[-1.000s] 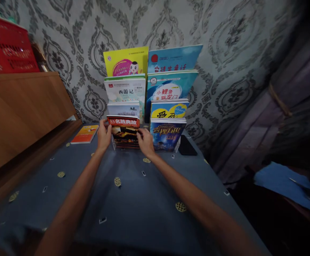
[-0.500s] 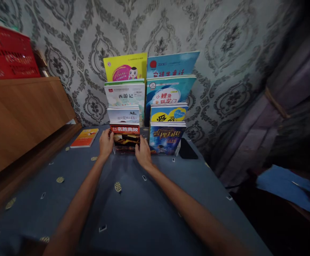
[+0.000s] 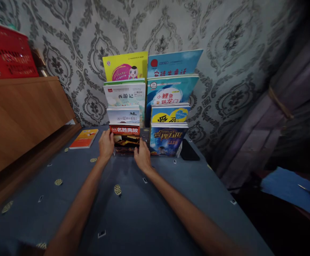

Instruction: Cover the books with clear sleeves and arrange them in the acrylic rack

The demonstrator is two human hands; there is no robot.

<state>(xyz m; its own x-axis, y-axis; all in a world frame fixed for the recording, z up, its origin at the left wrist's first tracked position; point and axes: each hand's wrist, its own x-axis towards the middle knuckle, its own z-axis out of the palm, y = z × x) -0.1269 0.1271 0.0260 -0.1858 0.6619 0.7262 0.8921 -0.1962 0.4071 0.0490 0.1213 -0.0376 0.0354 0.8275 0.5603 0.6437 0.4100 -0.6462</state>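
My left hand [image 3: 107, 144] grips the left edge of a red and black book [image 3: 125, 138], its fingers curled round the side. On the opposite edge, my right hand [image 3: 143, 154] holds the same book, with the thumb on the cover. The book stands upright at the front of a stepped row. Behind it rise a pale book [image 3: 124, 115], a white book [image 3: 124, 95] and a yellow book [image 3: 124, 65]. To the right stand a dark blue book [image 3: 165, 140], a blue and yellow book [image 3: 169, 113], a teal book [image 3: 170, 93] and a tall blue book [image 3: 173, 64].
An orange book [image 3: 84, 138] lies flat at the left on the blue patterned tablecloth [image 3: 133, 217]. A black flat object [image 3: 189, 151] lies right of the rows. A wooden cabinet [image 3: 24, 117] bearing a red basket [image 3: 8, 53] stands left; a curtain [image 3: 266, 135] hangs right.
The view has shifted slightly. Both hands remain at the sides of the red and black book; the right hand sits a touch lower on its edge.
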